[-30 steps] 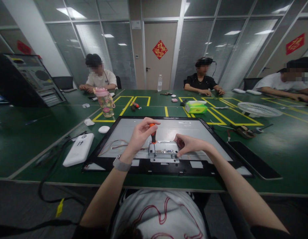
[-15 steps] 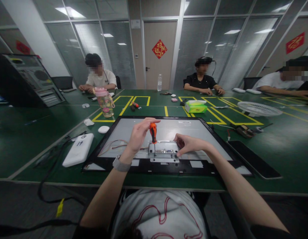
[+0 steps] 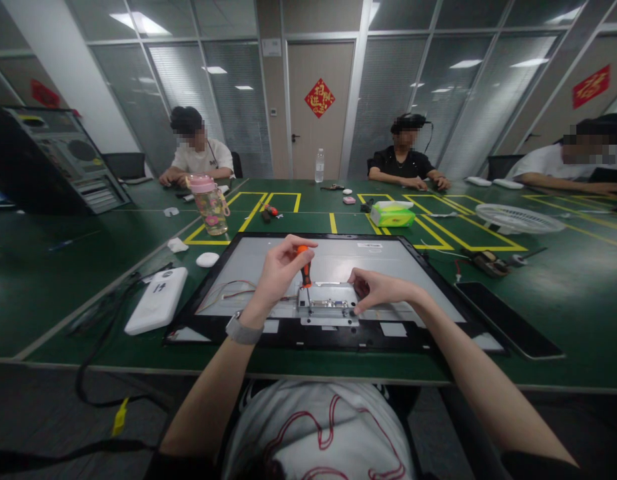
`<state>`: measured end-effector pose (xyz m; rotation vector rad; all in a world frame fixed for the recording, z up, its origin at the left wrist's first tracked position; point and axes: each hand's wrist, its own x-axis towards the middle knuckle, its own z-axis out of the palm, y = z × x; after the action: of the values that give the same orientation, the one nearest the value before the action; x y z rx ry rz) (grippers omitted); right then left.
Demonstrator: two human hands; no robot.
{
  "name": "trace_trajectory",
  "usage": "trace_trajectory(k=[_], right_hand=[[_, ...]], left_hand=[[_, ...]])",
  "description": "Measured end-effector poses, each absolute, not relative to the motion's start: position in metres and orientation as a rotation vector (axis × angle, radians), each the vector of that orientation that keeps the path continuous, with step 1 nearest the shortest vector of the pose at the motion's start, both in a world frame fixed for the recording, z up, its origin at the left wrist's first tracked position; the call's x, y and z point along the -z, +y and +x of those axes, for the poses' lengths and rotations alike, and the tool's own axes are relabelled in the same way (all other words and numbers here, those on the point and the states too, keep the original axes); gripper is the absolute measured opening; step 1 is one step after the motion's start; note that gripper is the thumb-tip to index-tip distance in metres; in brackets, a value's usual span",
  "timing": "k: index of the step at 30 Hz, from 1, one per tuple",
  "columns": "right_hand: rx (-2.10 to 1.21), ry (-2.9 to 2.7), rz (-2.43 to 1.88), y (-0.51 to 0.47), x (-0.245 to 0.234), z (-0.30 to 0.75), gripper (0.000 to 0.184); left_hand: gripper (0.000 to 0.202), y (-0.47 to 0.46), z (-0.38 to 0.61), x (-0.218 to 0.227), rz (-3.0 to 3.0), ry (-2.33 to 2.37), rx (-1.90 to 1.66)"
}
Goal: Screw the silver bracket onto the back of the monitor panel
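A flat display panel (image 3: 338, 257) with a black frame lies face down in front of me. A metal bracket (image 3: 331, 293) with video ports sits near its front edge. My left hand (image 3: 283, 263) is closed around the top of an orange and black screwdriver (image 3: 306, 273), which stands upright with its shaft down at the bracket's left side. My right hand (image 3: 376, 290) grips the bracket's right end between thumb and fingers. Thin cables (image 3: 233, 292) run from the bracket to the left across the panel.
Left of the panel lie a white power bank (image 3: 157, 300) and a round white case (image 3: 207, 260); a pink-lidded bottle (image 3: 211, 210) stands behind. To the right are a black phone (image 3: 508, 320) and a brown device (image 3: 491, 263). A green tissue pack (image 3: 392, 215) sits beyond. Several people sit around.
My left thumb and fingers have shifted over the screwdriver's handle, so the thumb now crosses it and hides its upper part. My right hand keeps its place on the bracket.
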<state>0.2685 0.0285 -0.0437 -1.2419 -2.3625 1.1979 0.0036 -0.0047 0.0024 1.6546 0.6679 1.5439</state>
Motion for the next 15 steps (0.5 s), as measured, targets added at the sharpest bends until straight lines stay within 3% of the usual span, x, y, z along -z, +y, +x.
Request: trace_trajectory(k=[5,11,15], right_hand=[[-1.177,-2.369,-1.267,0.0277,0.0416,0.2675,0.067],[-1.191,-2.366,-1.259,0.0262,0.0393,0.2674,0.066],[-1.198,-2.361,-1.256,0.0263,0.0399,0.2675,0.067]], left_hand=[[0.026,-0.0022,0.0024,-0.0001,1.572,0.571,-1.478],[0.017,-0.0008,0.0014,0.0008,1.706,0.654,-1.630],[0.028,-0.0023,0.0019,0.0005,1.606,0.645,-1.536]])
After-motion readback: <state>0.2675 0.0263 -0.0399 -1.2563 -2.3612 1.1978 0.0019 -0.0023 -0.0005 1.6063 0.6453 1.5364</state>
